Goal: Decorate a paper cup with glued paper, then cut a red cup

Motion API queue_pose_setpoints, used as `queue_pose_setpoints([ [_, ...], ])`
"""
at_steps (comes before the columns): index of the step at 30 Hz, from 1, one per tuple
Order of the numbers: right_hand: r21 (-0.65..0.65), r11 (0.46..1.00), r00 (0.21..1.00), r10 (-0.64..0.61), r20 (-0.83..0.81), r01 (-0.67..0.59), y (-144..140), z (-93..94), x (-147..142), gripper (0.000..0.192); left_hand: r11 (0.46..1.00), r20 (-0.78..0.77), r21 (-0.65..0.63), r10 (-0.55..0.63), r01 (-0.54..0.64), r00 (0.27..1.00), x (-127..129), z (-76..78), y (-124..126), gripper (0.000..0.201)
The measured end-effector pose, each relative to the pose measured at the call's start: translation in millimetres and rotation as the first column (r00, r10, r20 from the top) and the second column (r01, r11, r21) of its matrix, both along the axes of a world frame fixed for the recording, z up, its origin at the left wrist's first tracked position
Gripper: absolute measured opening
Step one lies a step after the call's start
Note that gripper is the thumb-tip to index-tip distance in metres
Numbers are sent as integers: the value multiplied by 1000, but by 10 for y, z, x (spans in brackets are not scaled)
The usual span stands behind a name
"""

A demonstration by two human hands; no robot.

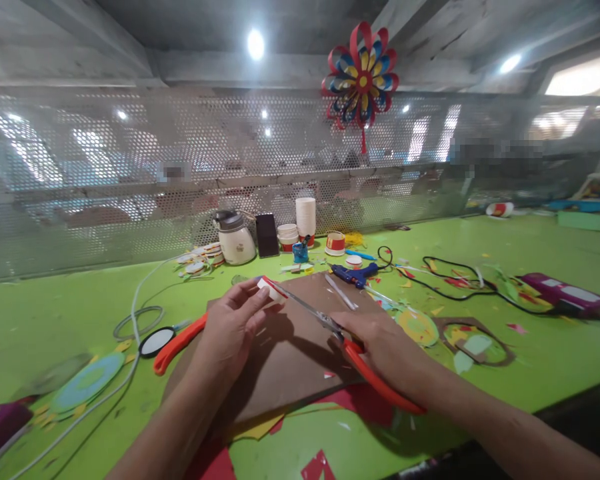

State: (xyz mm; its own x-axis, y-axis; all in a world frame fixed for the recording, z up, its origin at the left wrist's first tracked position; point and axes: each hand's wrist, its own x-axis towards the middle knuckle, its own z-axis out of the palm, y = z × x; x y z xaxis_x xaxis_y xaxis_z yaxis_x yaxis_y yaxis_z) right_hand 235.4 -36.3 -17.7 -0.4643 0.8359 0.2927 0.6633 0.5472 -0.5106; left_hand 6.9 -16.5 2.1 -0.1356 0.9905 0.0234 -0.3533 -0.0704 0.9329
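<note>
Left hand: your left hand [233, 327] pinches a small white cup [271, 291] with a red rim, held over the brown board [290, 353].
Right hand: your right hand [380, 347] is closed around the red handles of the scissors [330, 327].
Scissors: the blades reach left, with the tips at the cup's rim.
Board: it lies on the green table [530, 373], under both hands.
Nearby: a blue glue gun [354, 273] lies beyond the board; a stack of cups [305, 217] stands by the mesh wall.
</note>
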Motion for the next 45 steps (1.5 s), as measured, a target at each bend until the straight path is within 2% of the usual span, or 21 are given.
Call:
queue_pose_setpoints([
  [7, 44, 999, 999, -13, 39, 11, 31, -8, 18, 24, 1000, -42, 11, 0, 1, 999, -15, -36, 21, 42],
  [21, 10, 1000, 1000, 1, 6, -1, 11, 13, 17, 23, 998, -44, 63, 30, -27, 999, 0, -37, 19, 34],
  [33, -27, 1000, 1000, -10, 17, 10, -22, 24, -14, 23, 999, -62, 38, 23, -21, 998, 11, -47, 15, 40],
  [39, -3, 1000, 1000, -17, 10, 17, -16, 23, -10, 28, 998, 20, 62, 11, -12, 1000, 35, -4, -13, 36],
  [45, 14, 1000, 999, -14, 35, 14, 14, 2, 9, 23, 998, 40, 38, 42, -43, 998, 7, 15, 15, 41],
])
